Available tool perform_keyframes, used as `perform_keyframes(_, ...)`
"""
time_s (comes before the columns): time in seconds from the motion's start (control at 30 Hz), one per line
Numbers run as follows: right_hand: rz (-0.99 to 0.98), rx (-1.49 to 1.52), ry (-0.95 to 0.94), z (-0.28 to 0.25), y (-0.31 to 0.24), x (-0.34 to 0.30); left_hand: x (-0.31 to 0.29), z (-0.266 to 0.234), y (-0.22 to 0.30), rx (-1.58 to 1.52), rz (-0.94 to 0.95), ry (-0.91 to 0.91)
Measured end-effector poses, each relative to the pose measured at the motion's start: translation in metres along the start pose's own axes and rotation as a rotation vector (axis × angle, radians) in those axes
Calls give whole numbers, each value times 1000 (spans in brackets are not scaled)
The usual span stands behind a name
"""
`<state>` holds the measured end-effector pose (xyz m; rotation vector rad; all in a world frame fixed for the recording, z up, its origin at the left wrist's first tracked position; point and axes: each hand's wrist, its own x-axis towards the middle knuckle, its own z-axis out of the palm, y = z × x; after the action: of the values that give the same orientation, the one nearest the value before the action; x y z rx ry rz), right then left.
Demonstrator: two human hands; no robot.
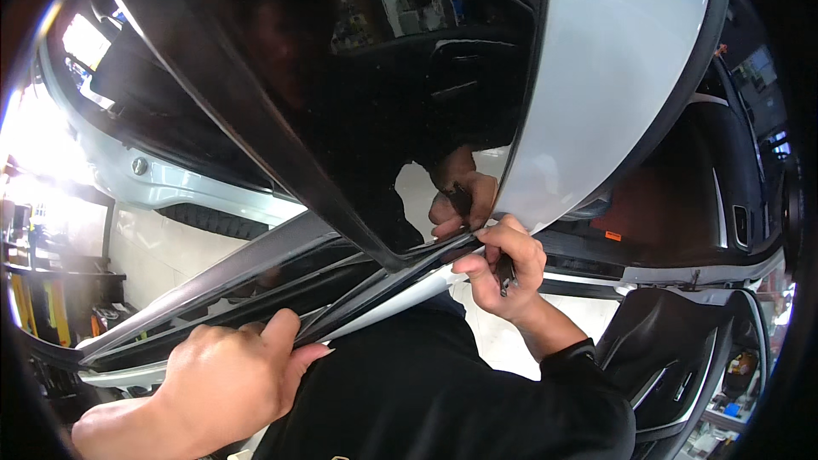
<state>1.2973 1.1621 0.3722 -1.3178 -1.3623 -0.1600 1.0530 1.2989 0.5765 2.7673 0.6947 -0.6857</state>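
A long black trim strip (358, 294) runs diagonally along the window edge of a pale car door, with a glossy dark glass panel (366, 145) above it. Low on the left, my left hand (234, 366) is closed around the strip, thumb along its near side. Further right, my right hand (511, 268) has its fingers curled at the strip's upper end, by the glass corner. A small dark tool (506, 275) shows between those fingers; its kind is unclear. The index fingertip touches the edge, and the glass mirrors this hand.
A white body panel (618, 60) curves beside the dark glass. At right, another car door (665, 366) with a dark inner lining stands open near the cabin. On the left are a car body with a tyre (213, 220) and shelves of gear. Pale floor tiles (149, 247) show below.
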Motion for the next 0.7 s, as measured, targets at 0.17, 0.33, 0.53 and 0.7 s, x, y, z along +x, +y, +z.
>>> perform_keyframes(0.17,-24,4,11,-1,8,3,7,30,-17,-3,127,173)
perform_keyframes(0.33,-6,12,-33,-2,7,-1,8,36,-29,73,191,195)
perform_keyframes(0.53,49,68,-71,-3,13,-8,6,41,-25,153,87,315)
perform_keyframes(0.7,34,61,-64,-4,11,-4,2,41,-28,120,90,322)
